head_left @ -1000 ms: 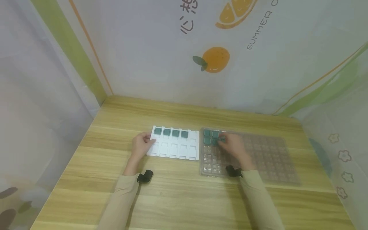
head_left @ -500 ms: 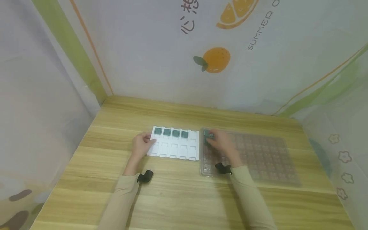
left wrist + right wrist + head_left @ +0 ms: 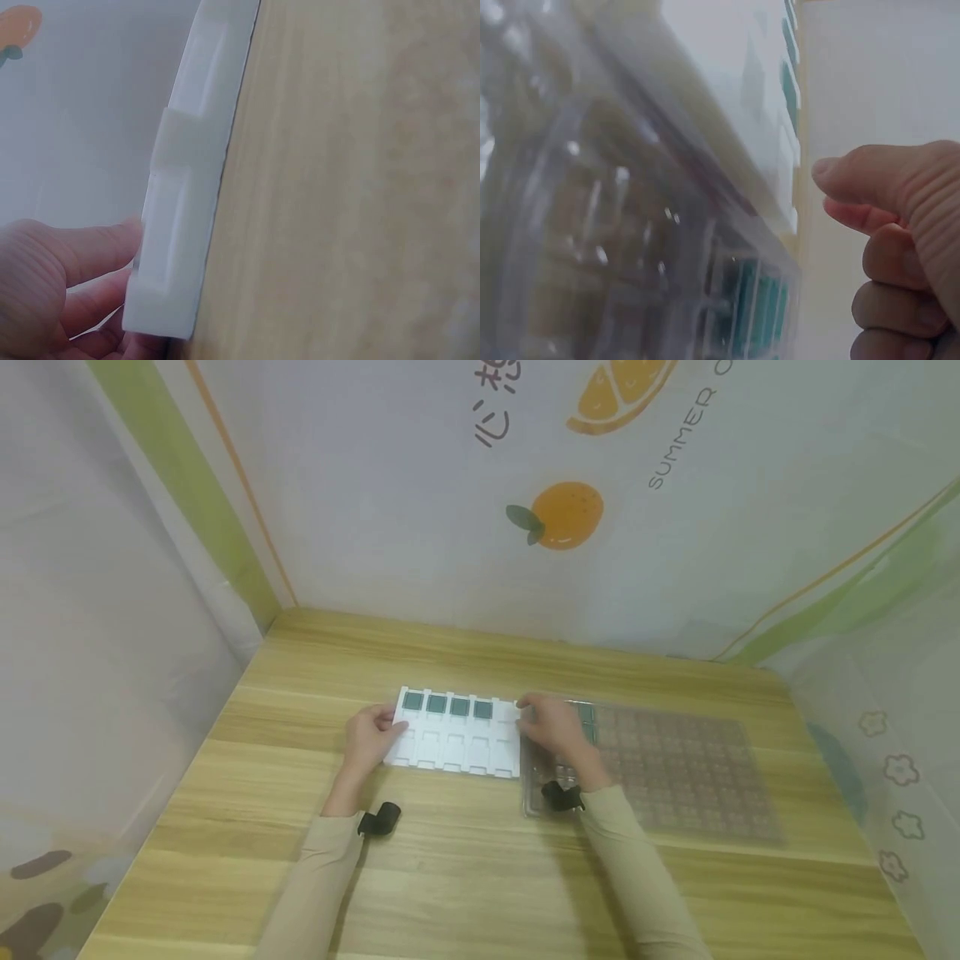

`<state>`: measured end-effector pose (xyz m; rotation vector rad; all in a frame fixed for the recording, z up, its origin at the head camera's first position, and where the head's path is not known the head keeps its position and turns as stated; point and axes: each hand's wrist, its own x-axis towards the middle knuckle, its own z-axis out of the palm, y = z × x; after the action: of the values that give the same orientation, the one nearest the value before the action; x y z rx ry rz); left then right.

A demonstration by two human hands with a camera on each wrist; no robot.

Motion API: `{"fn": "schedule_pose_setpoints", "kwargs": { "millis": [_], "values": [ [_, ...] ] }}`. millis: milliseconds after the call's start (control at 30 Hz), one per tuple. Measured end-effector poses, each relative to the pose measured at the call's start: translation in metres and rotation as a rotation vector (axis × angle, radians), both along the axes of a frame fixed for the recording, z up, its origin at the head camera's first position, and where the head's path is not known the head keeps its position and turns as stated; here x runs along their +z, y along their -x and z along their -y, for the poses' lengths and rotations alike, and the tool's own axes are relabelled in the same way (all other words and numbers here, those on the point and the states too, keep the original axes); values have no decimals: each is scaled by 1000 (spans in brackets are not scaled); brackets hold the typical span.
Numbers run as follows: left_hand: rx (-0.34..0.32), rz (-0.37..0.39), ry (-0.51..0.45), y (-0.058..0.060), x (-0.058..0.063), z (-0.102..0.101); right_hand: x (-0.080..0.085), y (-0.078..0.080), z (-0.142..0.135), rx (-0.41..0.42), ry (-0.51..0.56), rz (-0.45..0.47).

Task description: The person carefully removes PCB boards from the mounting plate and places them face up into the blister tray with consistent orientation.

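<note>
My left hand (image 3: 367, 742) grips the left edge of a white plastic tray (image 3: 453, 762), thumb on top and fingers below. Several square green chips (image 3: 460, 707) sit in its back row of pockets. At the tray's back right corner is my right hand (image 3: 553, 724), thumb and index finger reaching to the edge. In the right wrist view, that hand's thumb and index tips (image 3: 826, 166) lie close together and its other fingers curl in; I cannot tell whether something is between them. Beneath this hand lies a clear tray (image 3: 675, 760), more green chips (image 3: 587, 713) showing beside the hand.
Both trays lie side by side on a wood-grain table (image 3: 450, 868). A white curtain (image 3: 390, 510) with fruit prints hangs behind it. Each wrist wears a black camera (image 3: 381, 818).
My right hand has moved left from the green chips in the clear tray to the right edge of the white tray. The left hand and the white tray have stayed put.
</note>
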<state>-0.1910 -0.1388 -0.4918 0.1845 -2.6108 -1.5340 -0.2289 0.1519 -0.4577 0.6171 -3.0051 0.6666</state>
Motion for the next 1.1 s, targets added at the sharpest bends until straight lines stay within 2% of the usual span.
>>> {"fn": "schedule_pose_setpoints", "kwargs": {
  "millis": [167,400,700,1100],
  "values": [
    [0,1,0,0,0,1,-1,2,11,-2,-50,28],
    [3,1,5,0,1,2,-1,6,25,2,-131,17],
    [6,9,4,1,0,1,-3,10,39,4,-128,26],
    [1,-2,-8,0,1,2,-4,11,50,-29,-130,89]
  ]
}}
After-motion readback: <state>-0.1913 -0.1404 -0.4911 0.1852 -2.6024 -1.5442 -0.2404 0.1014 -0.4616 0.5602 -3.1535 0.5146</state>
